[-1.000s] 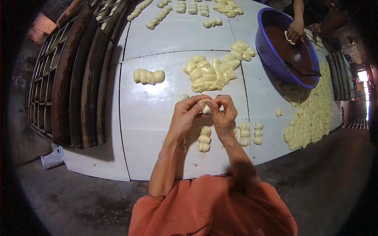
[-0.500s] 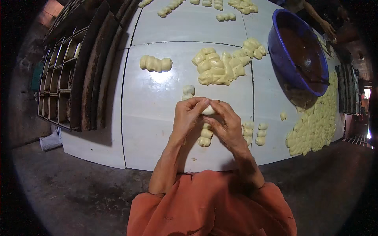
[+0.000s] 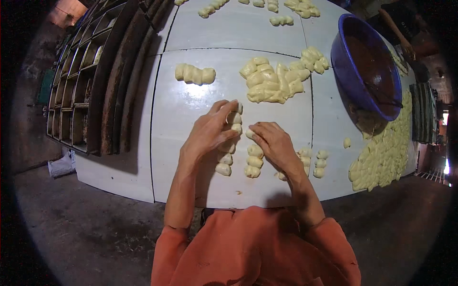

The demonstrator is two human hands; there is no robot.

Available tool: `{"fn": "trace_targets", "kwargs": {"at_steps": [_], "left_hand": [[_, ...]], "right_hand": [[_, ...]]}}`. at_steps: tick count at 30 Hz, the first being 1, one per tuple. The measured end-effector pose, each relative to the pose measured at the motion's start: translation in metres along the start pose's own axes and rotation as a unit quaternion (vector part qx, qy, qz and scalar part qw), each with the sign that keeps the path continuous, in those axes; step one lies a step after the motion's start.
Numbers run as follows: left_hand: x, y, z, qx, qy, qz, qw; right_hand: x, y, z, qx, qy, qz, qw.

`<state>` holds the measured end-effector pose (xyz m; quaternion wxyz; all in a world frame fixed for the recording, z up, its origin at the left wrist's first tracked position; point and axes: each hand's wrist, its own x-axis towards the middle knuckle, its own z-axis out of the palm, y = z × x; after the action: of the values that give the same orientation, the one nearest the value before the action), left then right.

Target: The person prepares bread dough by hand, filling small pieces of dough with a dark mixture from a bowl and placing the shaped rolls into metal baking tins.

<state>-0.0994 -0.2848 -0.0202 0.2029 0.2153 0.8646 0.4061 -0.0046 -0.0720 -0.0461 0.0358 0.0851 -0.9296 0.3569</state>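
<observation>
Probably soft, light dough ball (image 3: 249, 134), best side-cupped
Pinched by right hand (image 3: 273, 139); dough row (image 3: 234, 117) at its ten o'clock spanned by left hand (image 3: 208, 131), grip unclear.

Cannot read any text, label, brand, number or sign, neither on the things nor on the walls.
</observation>
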Motion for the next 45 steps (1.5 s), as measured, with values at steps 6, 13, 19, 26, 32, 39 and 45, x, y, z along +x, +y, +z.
{"fn": "trace_targets", "kwargs": {"at_steps": [6, 13, 19, 26, 32, 39, 45], "left_hand": [[0.011, -0.006, -0.007, 0.013, -0.07, 0.028, 0.997], [0.024, -0.028, -0.038, 0.0, 0.174, -0.006, 0.985], [0.064, -0.072, -0.047, 0.12, 0.258, 0.031, 0.958], [0.073, -0.083, -0.044, 0.139, 0.271, 0.017, 0.952], [0.07, -0.072, -0.051, 0.18, 0.283, 0.015, 0.942], [0.026, 0.03, 0.005, -0.133, 0.151, 0.119, 0.972], [0.02, 0.05, 0.058, -0.255, -0.04, -0.028, 0.966]], "right_hand": [[0.005, 0.004, -0.009, 0.023, -0.01, 0.003, 1.0], [0.067, -0.02, -0.006, 0.03, 0.094, 0.04, 0.994], [0.176, -0.024, 0.065, -0.091, 0.061, -0.016, 0.994], [0.177, -0.01, 0.044, 0.315, -0.018, 0.175, 0.933], [0.114, -0.025, -0.023, 0.442, 0.089, 0.244, 0.859], [0.038, -0.029, -0.037, 0.547, 0.107, 0.28, 0.782], [-0.002, -0.005, -0.057, 0.47, 0.166, 0.25, 0.83]]}}
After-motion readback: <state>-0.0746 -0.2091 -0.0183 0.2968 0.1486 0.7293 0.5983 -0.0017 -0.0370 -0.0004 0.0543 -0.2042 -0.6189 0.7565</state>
